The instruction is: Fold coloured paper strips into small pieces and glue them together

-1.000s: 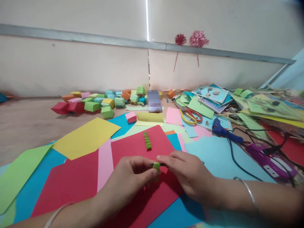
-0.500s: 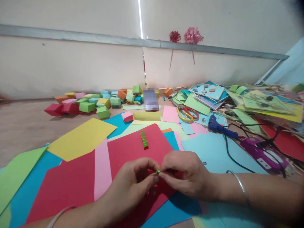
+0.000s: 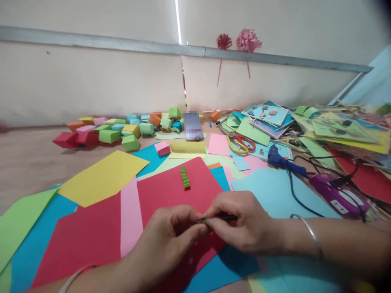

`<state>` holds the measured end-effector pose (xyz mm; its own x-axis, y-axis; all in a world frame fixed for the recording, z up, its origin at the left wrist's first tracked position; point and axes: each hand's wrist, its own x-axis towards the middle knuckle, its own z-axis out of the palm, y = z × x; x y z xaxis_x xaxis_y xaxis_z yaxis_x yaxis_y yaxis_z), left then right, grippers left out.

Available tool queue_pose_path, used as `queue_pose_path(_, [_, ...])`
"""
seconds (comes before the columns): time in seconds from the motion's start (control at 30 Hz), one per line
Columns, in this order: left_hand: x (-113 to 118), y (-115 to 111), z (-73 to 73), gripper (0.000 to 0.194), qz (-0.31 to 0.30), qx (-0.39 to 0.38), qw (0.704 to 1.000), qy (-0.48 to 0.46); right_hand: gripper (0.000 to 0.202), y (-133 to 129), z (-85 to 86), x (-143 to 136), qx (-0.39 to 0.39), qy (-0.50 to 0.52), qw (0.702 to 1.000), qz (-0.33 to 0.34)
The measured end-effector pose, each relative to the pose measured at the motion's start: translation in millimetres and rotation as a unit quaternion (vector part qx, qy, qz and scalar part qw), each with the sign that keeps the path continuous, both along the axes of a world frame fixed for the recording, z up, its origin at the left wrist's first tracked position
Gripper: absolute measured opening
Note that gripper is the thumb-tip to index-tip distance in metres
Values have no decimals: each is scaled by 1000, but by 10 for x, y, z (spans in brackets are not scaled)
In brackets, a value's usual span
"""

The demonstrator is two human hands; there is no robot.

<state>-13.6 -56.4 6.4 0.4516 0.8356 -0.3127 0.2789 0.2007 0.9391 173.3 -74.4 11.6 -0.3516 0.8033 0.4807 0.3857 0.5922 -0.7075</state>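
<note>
My left hand (image 3: 175,228) and my right hand (image 3: 241,221) meet fingertip to fingertip over the red paper sheet (image 3: 159,195). Both are closed in a pinch on a small green paper strip (image 3: 204,220), mostly hidden by the fingers. A thin dark length (image 3: 229,217) shows between the right thumb and index finger; whether it is part of the strip in shadow or a separate thing, I cannot tell. Just beyond my hands, a green strip folded in zigzags (image 3: 185,178) lies on the red sheet.
Colourful paper boxes (image 3: 110,136) line the back left. A blurred-out phone-like object (image 3: 193,126) stands mid-back. To the right are scissors (image 3: 240,144), a blue glue gun (image 3: 282,160), its cable and a purple power strip (image 3: 337,195). Crafts pile up behind them.
My right fingers have shifted along the held piece, and a thin dark length now shows between them. The left hand keeps its pinch. The view has tilted slightly.
</note>
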Motion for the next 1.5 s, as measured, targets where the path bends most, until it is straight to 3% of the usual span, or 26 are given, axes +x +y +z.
queue_pose_path(0.2, [-11,-3,16,29,22,-56,998,-4,15,46,33,42,-66,-23,997,-19])
queue_pose_path(0.43, [-11,19,20,27,-4,-63,995,-83,18,89,42,46,-153,-1,987,-46])
queue_pose_path(0.57, [-31,64,23,32,1,-59,997,-50,17,148,34,54,-263,59,963,-23])
queue_pose_path(0.63, [-33,88,40,36,11,-61,998,-34,10,169,25,69,-279,68,958,5])
queue_pose_path(0.73, [-29,113,60,42,19,-73,995,-59,14,177,3,92,-255,59,964,36])
queue_pose_path(0.83, [-24,121,56,44,16,-78,993,-92,13,167,-30,111,-208,17,978,-6])
queue_pose_path(0.93, [-18,124,34,43,12,-86,990,-108,10,155,-69,136,-84,-60,994,-44])
queue_pose_path(1.0, [-13,130,19,43,14,-93,989,-114,18,148,-85,153,11,-99,994,-34])
queue_pose_path(1.07, [-12,140,9,42,22,-95,989,-114,22,135,-84,159,50,-113,992,-24])
queue_pose_path(1.13, [-15,149,5,42,28,-89,989,-116,21,113,-64,146,6,-108,994,-31])
queue_pose_path(1.2, [-19,153,8,41,27,-79,990,-118,19,87,-34,118,-105,-71,991,-42])
queue_pose_path(1.33, [-22,147,16,40,18,-77,989,-121,28,51,18,61,-313,55,947,-33])
queue_pose_path(1.5, [-19,158,20,42,24,-79,989,-124,19,50,67,45,-345,77,935,-27])
